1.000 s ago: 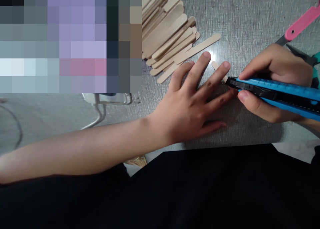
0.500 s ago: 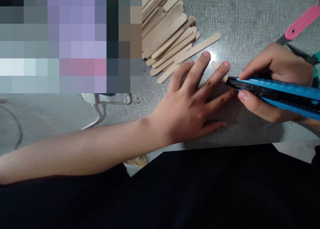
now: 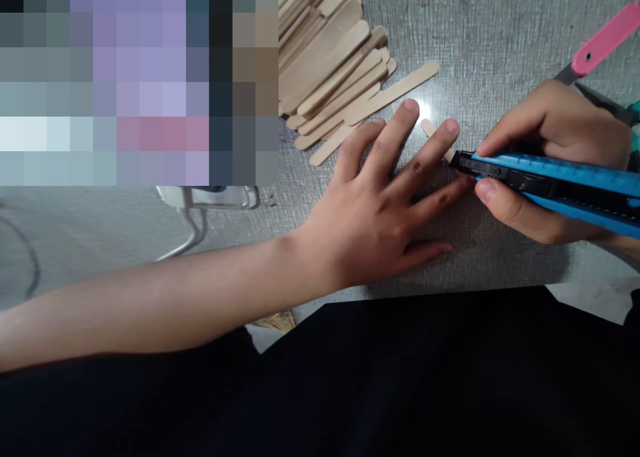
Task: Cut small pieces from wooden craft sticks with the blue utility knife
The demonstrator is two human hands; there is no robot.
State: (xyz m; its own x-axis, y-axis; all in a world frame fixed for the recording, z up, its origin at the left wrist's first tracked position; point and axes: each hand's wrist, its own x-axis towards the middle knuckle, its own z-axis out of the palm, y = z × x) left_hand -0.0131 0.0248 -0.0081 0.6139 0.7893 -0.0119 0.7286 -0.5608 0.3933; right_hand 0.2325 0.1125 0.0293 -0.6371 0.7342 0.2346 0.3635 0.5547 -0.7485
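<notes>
My left hand lies flat with its fingers spread. Under its fingers is a small wooden craft stick, mostly hidden, with a rounded end showing between two fingertips. My right hand is closed around a blue utility knife, thumb on one side and finger on the other. The knife's black tip rests on the craft stick, close to a left fingertip; the blade itself cannot be made out. Beyond my left fingers spreads a pile of craft sticks, overlapping each other.
A pink-handled tool with a grey metal end lies past my right hand, beside a dark and green tool partly hidden. A white device with a cable is on the grey textured table to the left. The upper left is pixelated.
The view has shifted very slightly, so the pile sits a little further left. Both hands and the knife hold nearly the same place against the craft stick.
</notes>
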